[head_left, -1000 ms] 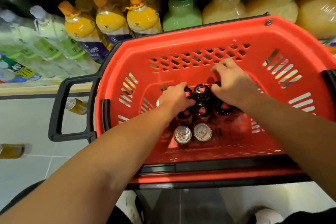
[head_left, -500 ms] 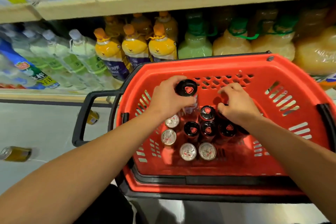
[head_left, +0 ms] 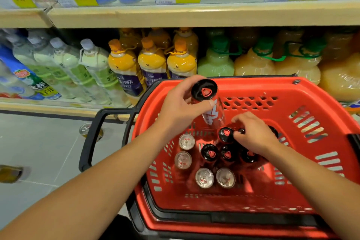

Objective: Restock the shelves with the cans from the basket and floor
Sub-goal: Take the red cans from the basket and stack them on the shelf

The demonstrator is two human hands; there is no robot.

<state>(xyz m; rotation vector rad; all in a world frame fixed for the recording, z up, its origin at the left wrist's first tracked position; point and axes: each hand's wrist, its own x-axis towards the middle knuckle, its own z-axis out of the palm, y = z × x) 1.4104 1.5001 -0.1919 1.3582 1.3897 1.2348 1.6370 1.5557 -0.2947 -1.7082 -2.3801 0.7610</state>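
Note:
A red basket [head_left: 311,91] stands in front of the shelves with several upright cans inside, some with black lids [head_left: 209,153], some with silver tops [head_left: 204,178]. My left hand [head_left: 179,107] holds a red can with a black lid [head_left: 206,99] lifted above the basket's far left side. Down among the black-lidded cans, my right hand [head_left: 253,134] has its fingers around one can [head_left: 241,131], which is mostly hidden. Two gold cans lie on the floor, one near the basket handle [head_left: 85,128], one at the left edge [head_left: 9,173].
The lower shelf [head_left: 48,106] behind the basket holds rows of juice and drink bottles [head_left: 152,64]. An upper shelf [head_left: 194,13] carries yellow price tags and more bottles. The basket's black handle [head_left: 91,138] sticks out left over grey floor tiles.
My left hand has lifted a black-lidded red can out of the cluster and raised it above the basket. My right hand stays low among the cans. The view has tilted up toward the shelves.

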